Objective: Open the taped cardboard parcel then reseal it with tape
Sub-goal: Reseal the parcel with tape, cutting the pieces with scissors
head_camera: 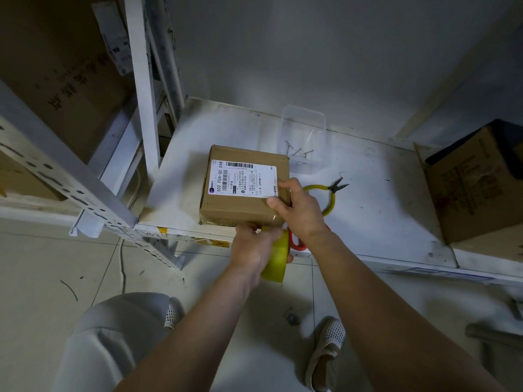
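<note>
A small cardboard parcel (226, 205) with a white shipping label (240, 178) lies closed at the front edge of a white shelf (368, 210). My left hand (252, 244) grips a roll of yellow tape (276, 261) just below the parcel's near edge. My right hand (297, 207) holds the parcel's near right corner, thumb on the top face and fingers curled round the side. Red scissor handles (298, 244) peek out under my right wrist.
Yellow-handled pliers (331, 193) lie right of the parcel. A clear plastic tub (302, 137) holding nails stands behind it. An open cardboard box (478, 188) sits at the shelf's right end. White shelving uprights (144, 89) rise on the left. My knees and shoes are below on the tiled floor.
</note>
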`<state>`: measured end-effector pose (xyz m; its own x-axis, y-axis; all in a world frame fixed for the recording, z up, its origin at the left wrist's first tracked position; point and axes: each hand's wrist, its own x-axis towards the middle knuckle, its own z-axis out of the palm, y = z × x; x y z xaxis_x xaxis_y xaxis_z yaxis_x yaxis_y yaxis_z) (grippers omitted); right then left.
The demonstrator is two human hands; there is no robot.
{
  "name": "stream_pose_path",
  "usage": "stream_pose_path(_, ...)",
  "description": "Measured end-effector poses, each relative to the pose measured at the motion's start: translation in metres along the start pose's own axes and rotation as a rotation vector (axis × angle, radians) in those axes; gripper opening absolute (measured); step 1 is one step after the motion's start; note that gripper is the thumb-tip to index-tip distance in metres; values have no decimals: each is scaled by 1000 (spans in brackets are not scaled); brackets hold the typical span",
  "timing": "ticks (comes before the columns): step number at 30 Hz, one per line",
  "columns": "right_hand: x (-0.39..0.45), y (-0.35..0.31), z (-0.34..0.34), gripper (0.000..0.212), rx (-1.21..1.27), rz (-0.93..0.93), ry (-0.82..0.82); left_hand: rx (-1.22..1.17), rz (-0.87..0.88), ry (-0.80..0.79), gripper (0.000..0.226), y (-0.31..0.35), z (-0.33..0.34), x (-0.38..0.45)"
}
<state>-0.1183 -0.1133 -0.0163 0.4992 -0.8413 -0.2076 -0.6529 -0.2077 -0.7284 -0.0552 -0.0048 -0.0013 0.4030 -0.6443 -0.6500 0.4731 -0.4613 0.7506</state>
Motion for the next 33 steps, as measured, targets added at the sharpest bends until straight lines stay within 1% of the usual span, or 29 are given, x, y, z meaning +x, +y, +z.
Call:
stream_pose_path(2,0,-1,0,43,-19,8,7,67,-70,-12,33,-2,-2,0)
stream_pose_path(4,2,0,1,44,-19,13,10,223,-98,16,29,-6,-2,-2)
stream_pose_path(5,2,0,0,45,-17,10,15,224,-86,32,26,-9,-2,-2)
stream_pose_path(6,3,0,-1,46,-17,11,12,177,-85,26,22,-10,-1,-3)
stream_pose_path(8,1,5,-3,58,-26,18,-44,92,-96,1,22,-11,-1,-5)
stream_pose_path(10,-6,10,-7,80,-44,28,-128,48,-95,-9,28,-11,-1,-6)
stream_pose_path(11,-8,10,-8,87,-70,31,-145,37,-93,-8,31,-12,0,-7)
stream_pose_path(12,-10,10,-9,91,-98,30,-136,36,-91,-3,32,-13,0,-8)
stream_pose_path(14,-10,9,-8,90,-121,4,-98,35,-80,13,30,-13,2,-9)
stream_pose_path(19,-12,8,-5,91,-123,-20,-114,61,-27,50,23,-10,1,-7)
stream_pose_path(21,-12,7,-8,91,-121,-18,-160,79,7,66,18,-8,0,-4)
stream_pose_path(23,-12,7,-17,90,-47,2,-235,92,5,68,14,-7,0,-2)
stream_pose_path(24,-13,10,-24,86,-1,24,-226,87,-6,69,11,-5,1,-2)
stream_pose_path(25,-13,15,-29,78,33,58,-146,68,-20,71,9,-4,1,-2)
stream_pose_path(27,-16,30,-38,46,11,187,170,45,-50,69,10,-2,0,-6)
stream_pose_path(28,-18,37,-40,36,-49,292,296,40,-61,70,13,-2,0,-8)
stream_pose_path(29,-20,43,-38,38,-134,390,342,31,-71,69,16,-2,-1,-8)
stream_pose_path(30,-21,47,-33,47,-231,452,307,13,-78,63,17,-1,0,-10)
stream_pose_path(31,-21,50,-26,56,-322,488,230,-4,-79,59,18,-1,0,-10)
stream_pose_path(33,-22,49,-16,66,-443,527,89,-19,-82,45,18,-1,-1,-9)
